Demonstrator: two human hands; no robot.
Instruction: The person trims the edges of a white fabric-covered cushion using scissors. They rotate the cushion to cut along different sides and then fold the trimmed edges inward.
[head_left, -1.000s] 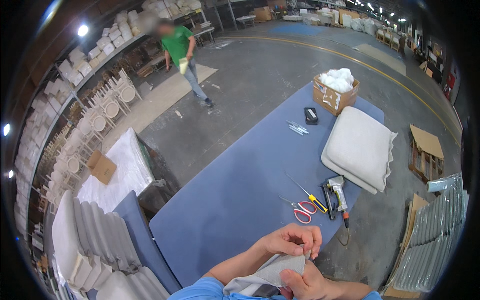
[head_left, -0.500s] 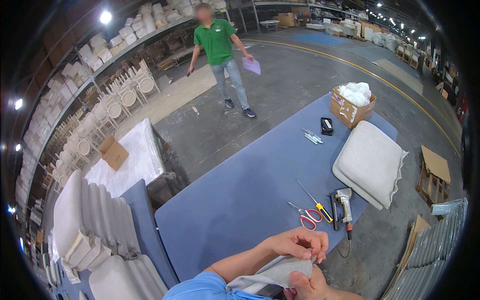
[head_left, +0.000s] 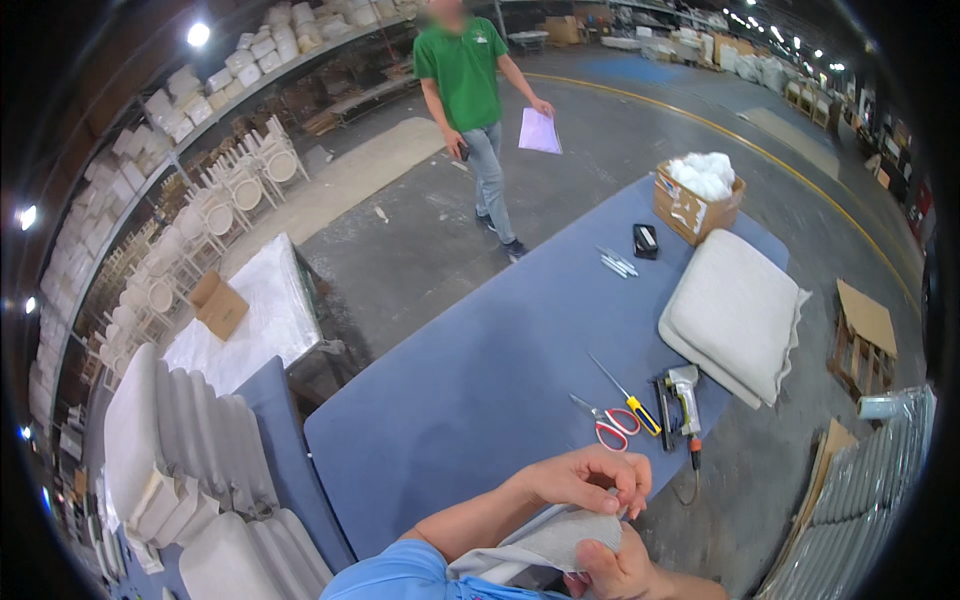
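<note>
Low, close to your body: light grey woven fabric piece, gathered between both hands, in front of your blue sleeve.
Left hand: yours is pinching the fabric's upper end between thumb and curled fingers.
Right hand: yours is gripping the fabric just below, thumb pressed on top.
Blue flat-topped table: stretches away from you, beyond your hands.
Tools: red-handled scissors, a yellow-and-black-handled screwdriver and a silver-and-black staple gun with an orange hose fitting lie side by side near your left hand.
Cushions: light grey, square, fabric-covered pads are stacked at the table's right edge.
Labels: a small black case bears a white label, too small to read; a brown cardboard box of white fluffy stuffing carries ragged white patches.
Co-worker: a person in a green polo shirt with a small, unreadable chest emblem holds a pale purple sheet.
</note>
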